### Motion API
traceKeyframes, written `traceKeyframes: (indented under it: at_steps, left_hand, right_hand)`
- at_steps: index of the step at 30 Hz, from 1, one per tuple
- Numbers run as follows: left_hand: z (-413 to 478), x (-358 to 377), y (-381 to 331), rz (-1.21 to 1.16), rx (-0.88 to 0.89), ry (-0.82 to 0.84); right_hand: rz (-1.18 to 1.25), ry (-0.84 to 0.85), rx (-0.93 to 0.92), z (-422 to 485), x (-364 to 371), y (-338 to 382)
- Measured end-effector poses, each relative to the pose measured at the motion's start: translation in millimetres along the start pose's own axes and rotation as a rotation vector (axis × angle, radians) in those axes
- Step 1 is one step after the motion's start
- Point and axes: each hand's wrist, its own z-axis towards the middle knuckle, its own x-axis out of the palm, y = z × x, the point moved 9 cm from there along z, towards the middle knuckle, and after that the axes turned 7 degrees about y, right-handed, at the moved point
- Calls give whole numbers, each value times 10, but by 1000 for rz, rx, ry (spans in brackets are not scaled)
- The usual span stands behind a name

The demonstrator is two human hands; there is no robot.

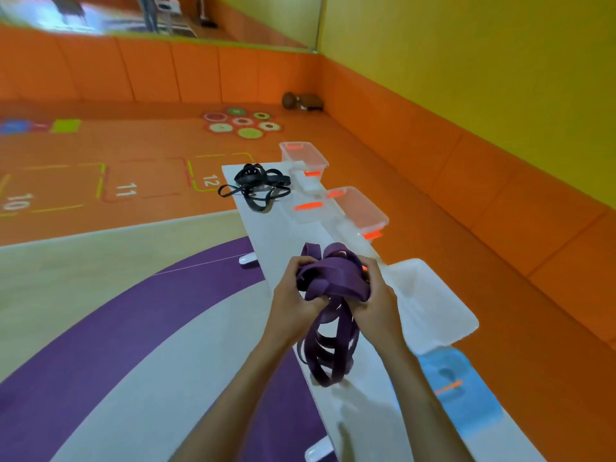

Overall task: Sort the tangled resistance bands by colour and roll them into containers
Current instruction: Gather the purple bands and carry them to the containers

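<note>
The purple bands (333,271) are flat rubber loops. I judge them soft, light for their bulk and springy. They will probably slide over one another, catch where they cross, and spring open if a roll is let go. I hold the bundle up over the near half of the desk (266,228). Its knotted top sits between my hands and several long loops hang down towards the desk top. The picture is blurred there, so I cannot tell whether the lowest loop touches it.

I think the best place to hold is one flat strand close to the knot, pinched across its width, so that a single loop can be drawn free. Squeezing the whole wad would only tighten the tangle. To roll a loop I would flatten it and keep a thumb on the loose end.

My left grip (296,295) is closed round the left side of the knot, with the fingers curled over the strands. My right grip (373,295) is closed round the right side in the same way. Neither has any fingers spread, and both hold only purple bands.

The black bands (256,188) lie in a loose tangle at the far end of the desk. Two clear tubs (361,208) with orange clips stand along the desk's far right edge. A white tray (430,305) sits at the right edge, just beside my right grip.
</note>
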Motion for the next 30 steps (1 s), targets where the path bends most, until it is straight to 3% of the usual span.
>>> traceKeyframes:
  at_steps: [8, 20, 24, 30]
  left_hand:
    - [1441, -549, 271, 46, 29, 37]
    - [3865, -785, 731, 180, 40, 185]
    - [4394, -674, 991, 217, 32, 299]
    - [4841, -476, 2059, 256, -122, 534]
  right_hand:
    - [53, -53, 31, 1397, 503, -153]
    - [232, -177, 160, 3432, 854, -746]
    - [252, -229, 290, 3716, 1008, -1153]
    - [223, -223, 575, 3735, 1538, -2010]
